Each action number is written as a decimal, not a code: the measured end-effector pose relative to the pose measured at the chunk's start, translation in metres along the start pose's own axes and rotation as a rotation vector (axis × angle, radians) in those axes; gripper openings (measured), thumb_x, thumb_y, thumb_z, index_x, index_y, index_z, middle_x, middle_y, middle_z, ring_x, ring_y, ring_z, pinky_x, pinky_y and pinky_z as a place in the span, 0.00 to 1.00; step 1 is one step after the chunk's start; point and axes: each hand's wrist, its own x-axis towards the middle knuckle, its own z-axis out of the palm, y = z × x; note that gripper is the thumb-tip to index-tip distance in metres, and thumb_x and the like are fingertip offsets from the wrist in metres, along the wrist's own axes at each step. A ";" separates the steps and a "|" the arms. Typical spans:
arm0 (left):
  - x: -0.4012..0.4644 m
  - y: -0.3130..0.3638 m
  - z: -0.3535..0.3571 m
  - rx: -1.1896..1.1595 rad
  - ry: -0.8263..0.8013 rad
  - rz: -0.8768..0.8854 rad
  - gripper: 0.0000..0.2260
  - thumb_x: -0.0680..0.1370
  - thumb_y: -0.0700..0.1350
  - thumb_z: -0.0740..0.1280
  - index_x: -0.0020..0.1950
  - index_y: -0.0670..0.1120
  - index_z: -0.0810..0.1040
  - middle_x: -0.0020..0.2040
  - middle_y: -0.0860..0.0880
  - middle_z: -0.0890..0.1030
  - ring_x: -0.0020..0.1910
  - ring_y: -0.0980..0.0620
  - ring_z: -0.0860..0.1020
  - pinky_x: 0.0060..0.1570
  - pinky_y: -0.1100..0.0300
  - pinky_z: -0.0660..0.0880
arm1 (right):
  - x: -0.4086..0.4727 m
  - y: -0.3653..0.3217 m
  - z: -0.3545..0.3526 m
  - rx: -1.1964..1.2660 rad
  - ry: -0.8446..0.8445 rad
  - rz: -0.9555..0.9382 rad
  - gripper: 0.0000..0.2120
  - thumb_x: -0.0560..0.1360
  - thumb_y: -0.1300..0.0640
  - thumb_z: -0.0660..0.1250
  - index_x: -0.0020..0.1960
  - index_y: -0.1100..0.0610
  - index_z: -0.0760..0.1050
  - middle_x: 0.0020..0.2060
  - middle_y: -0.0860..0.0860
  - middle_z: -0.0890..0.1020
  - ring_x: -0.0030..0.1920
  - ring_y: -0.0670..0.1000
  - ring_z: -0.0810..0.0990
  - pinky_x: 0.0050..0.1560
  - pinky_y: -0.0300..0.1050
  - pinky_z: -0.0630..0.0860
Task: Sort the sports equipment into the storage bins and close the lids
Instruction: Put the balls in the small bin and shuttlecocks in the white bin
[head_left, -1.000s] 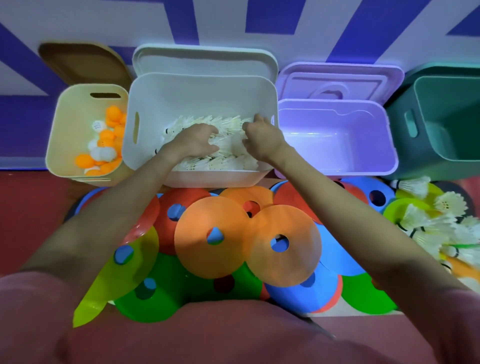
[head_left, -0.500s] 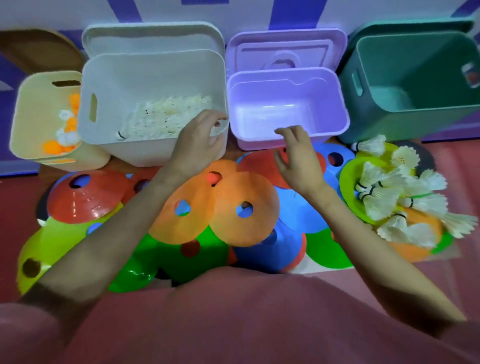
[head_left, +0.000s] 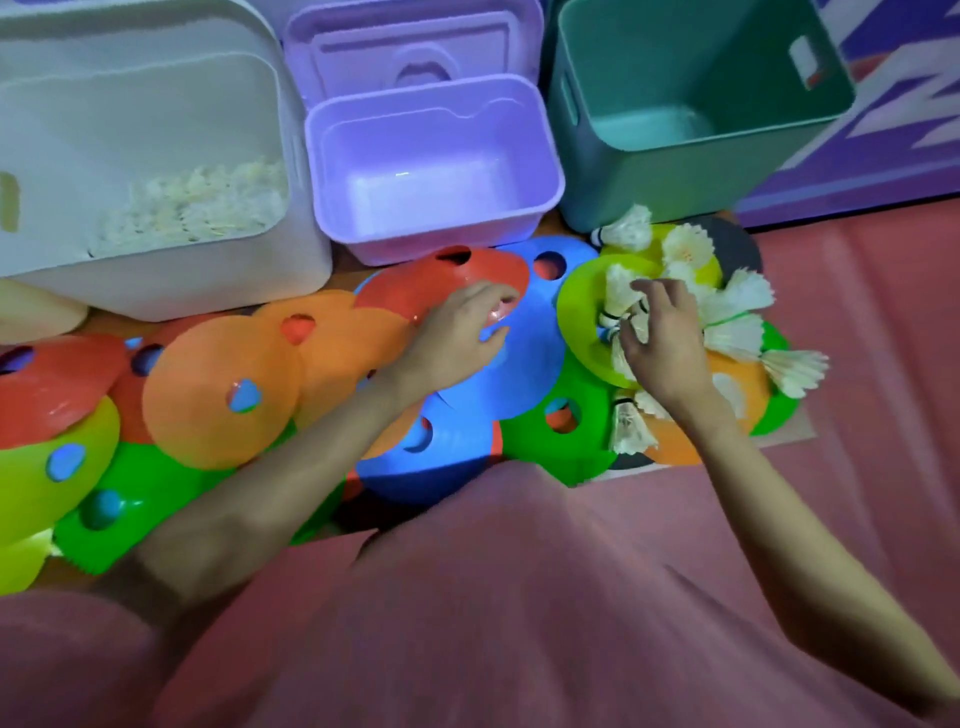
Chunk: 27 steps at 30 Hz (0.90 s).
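Several white shuttlecocks (head_left: 737, 306) lie in a loose pile on the flat cones at the right. My right hand (head_left: 657, 343) is on the left side of that pile, fingers curled around a shuttlecock (head_left: 621, 291) over a lime cone (head_left: 584, 312). My left hand (head_left: 457, 332) hovers with relaxed fingers over a red cone (head_left: 415, 283) and a blue cone (head_left: 524, 364), holding nothing. The white bin (head_left: 291, 156) at upper left has a layer of shuttlecocks (head_left: 197, 205) inside. The purple bin (head_left: 550, 171) and the teal bin (head_left: 691, 166) hold nothing.
Flat disc cones in orange (head_left: 208, 405), green (head_left: 135, 525), yellow-green (head_left: 31, 493), red and blue cover the floor in front of the bins. The purple lid (head_left: 363, 57) leans behind its bin. A corner of the cream bin (head_left: 36, 312) shows at the left edge.
Both hands left the white bin and swung right. My right hand reached the shuttlecock pile and closed its fingers on one; my left hand followed over the cones. The view shifted right.
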 end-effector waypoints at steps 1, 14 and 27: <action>0.005 0.007 0.011 -0.011 -0.022 0.010 0.16 0.72 0.39 0.66 0.59 0.39 0.76 0.54 0.43 0.79 0.51 0.45 0.78 0.55 0.56 0.72 | 0.000 0.011 -0.002 -0.003 0.013 0.008 0.19 0.73 0.64 0.66 0.63 0.65 0.71 0.55 0.63 0.73 0.59 0.64 0.71 0.59 0.54 0.67; 0.079 0.059 0.104 0.110 -0.430 0.016 0.27 0.72 0.31 0.66 0.71 0.44 0.69 0.68 0.45 0.74 0.67 0.46 0.70 0.62 0.51 0.69 | 0.032 0.089 -0.003 -0.059 -0.093 0.130 0.19 0.76 0.59 0.66 0.64 0.63 0.71 0.56 0.59 0.79 0.59 0.64 0.71 0.58 0.56 0.67; 0.103 0.070 0.123 0.299 -0.553 0.156 0.25 0.69 0.46 0.74 0.65 0.46 0.73 0.58 0.45 0.72 0.60 0.47 0.69 0.53 0.59 0.67 | 0.047 0.092 0.000 -0.055 -0.045 0.109 0.11 0.78 0.57 0.60 0.50 0.60 0.79 0.43 0.58 0.84 0.48 0.64 0.77 0.48 0.52 0.69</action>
